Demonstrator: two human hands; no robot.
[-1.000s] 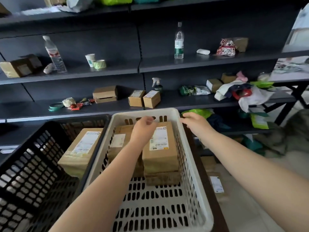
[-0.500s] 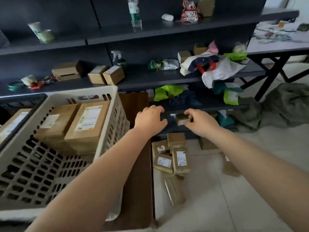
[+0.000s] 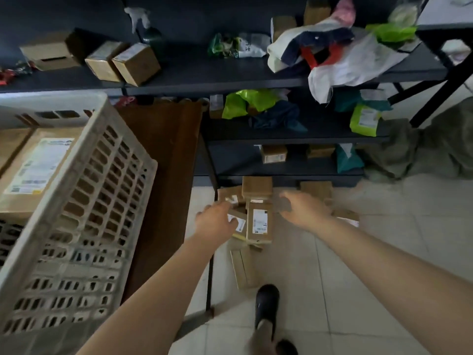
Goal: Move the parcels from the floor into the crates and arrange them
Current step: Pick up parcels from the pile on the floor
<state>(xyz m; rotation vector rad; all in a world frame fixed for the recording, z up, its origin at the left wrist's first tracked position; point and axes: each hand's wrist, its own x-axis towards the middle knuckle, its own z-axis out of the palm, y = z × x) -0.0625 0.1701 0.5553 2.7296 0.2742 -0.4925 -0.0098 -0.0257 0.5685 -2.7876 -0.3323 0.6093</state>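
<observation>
A pile of brown cardboard parcels (image 3: 259, 222) with white labels lies on the tiled floor at the foot of the dark shelving. My left hand (image 3: 216, 222) reaches down at the pile's left edge, fingers apart, touching or just over a labelled parcel (image 3: 239, 222). My right hand (image 3: 303, 210) hovers open at the pile's right side, holding nothing. A long flat parcel (image 3: 243, 267) lies nearer me on the floor. The white slotted crate (image 3: 84, 201) stands at left on a brown table, with labelled parcels (image 3: 33, 172) inside.
The brown table (image 3: 163, 160) edge and its thin black leg (image 3: 210, 278) run beside my left arm. Dark shelves (image 3: 281, 134) hold boxes and plastic bags. My foot in a dark shoe (image 3: 266, 308) stands on the tiles. A grey-green cloth heap (image 3: 440, 147) lies at right.
My view swung from the crates down to the floor. Both hands left the crate, passed the table edge and dropped to the parcel pile, fingers spreading.
</observation>
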